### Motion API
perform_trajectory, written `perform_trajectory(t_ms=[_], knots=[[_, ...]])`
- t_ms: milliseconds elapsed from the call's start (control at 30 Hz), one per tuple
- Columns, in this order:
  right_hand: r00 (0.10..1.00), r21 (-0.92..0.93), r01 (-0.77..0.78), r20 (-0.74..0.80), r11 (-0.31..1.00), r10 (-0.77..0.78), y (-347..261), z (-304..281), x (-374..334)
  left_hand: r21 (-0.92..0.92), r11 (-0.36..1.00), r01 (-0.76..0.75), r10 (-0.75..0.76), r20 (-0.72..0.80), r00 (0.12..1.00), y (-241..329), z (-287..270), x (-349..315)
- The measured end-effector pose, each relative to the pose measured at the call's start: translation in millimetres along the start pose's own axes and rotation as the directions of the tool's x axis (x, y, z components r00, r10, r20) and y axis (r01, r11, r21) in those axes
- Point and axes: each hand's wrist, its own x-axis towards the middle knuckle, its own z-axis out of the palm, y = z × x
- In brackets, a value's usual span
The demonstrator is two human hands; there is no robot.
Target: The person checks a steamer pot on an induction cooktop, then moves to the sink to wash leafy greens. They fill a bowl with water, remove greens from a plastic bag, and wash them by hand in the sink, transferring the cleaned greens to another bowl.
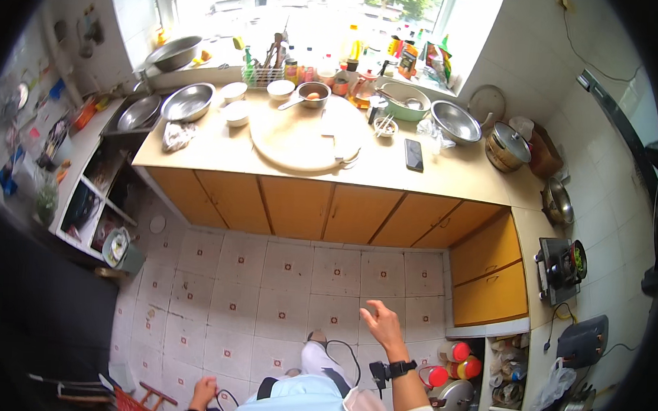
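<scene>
- Pale floor tiles (233,307) with small reddish motifs spread below and ahead of both hands, up to a row of orange-brown cabinets (295,207) under a long countertop (220,144).
- Right hand (384,326): open and empty, fingers apart and slightly bent, in the air over the floor; a black strap (402,369) circles the wrist.
- Left hand (204,392): low, fingers seemingly curled; I cannot tell whether it grips anything.
- Nearest the right hand, to its right and a little behind, red-lidded jars (433,375) crowd beside a lidded metal pot (455,400).
- Near the left hand, on its left, stands a red stool (131,405).
- A black cord (356,362) loops left of the right hand, close to the legs.
- Well ahead of both hands, beyond the cabinet fronts that block the way at floor level, lies a round wooden board (280,147); a small saucepan (314,94) sits at its far edge.
- Ahead and slightly right of the right hand, a dark smartphone (413,155) lies flat.
- Farther right of that hand, a gas stove (557,273) occupies the side counter.
</scene>
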Motion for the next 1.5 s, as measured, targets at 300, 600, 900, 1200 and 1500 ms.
perform_trajectory(t_ms=[300,600,900,1200,1500], knots=[[0.918,-0.028,0.294,0.286,0.955,-0.274,-64.4,74.0,143.3,0.115,0.987,0.108,-0.111,0.017,0.994,-31.5,5.5,-0.4],[0.839,-0.048,0.275,0.499,0.96,-0.216,-150.0,193.2,195.0,-0.021,0.983,0.181,-0.18,0.054,0.982,27.1,-71.3,86.1],[0.787,0.055,0.253,0.568,0.966,-0.239,-239.3,285.3,249.0,-0.388,0.914,0.12,-0.203,-0.18,0.962,83.1,-203.2,158.9],[0.723,0.218,0.44,0.489,0.871,-0.488,-354.3,399.5,396.4,-0.45,0.88,0.154,-0.244,-0.149,0.958,138.6,-196.5,199.6],[0.792,0.162,0.509,0.296,0.845,-0.534,-489.7,546.0,557.6,-0.303,0.886,0.351,-0.362,0.02,0.932,175.3,-189.9,206.0]])
